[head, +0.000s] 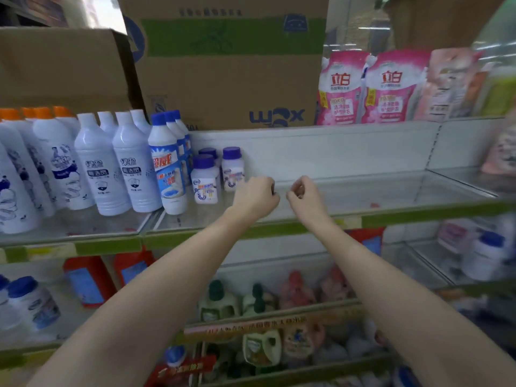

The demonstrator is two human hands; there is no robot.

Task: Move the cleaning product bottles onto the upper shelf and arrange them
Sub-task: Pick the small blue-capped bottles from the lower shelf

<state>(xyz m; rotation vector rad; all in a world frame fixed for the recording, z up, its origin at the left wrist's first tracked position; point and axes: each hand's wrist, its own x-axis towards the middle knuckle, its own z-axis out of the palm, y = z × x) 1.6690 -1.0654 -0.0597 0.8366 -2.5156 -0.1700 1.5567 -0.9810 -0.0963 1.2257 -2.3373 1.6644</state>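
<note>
On the upper shelf [363, 196] stand three small white bottles with purple caps [205, 181], next to tall white bottles with blue caps [169, 166] and plain white bottles [134, 169]. My left hand [255, 198] hovers just right of the small bottles with its fingers curled, holding nothing. My right hand [304, 195] is beside it, fingers also curled and empty. Both hands are over the bare middle of the shelf. More white bottles with blue caps [483, 255] stand on the lower shelf at the right, and others [30, 303] at the lower left.
Orange-capped white bottles [42, 152] fill the shelf's left end. Cardboard boxes [229, 65] and pink refill pouches [371, 88] sit on top behind the shelf's back wall. Red packs [89, 280] and green and pink bottles [251, 300] fill the lower shelves.
</note>
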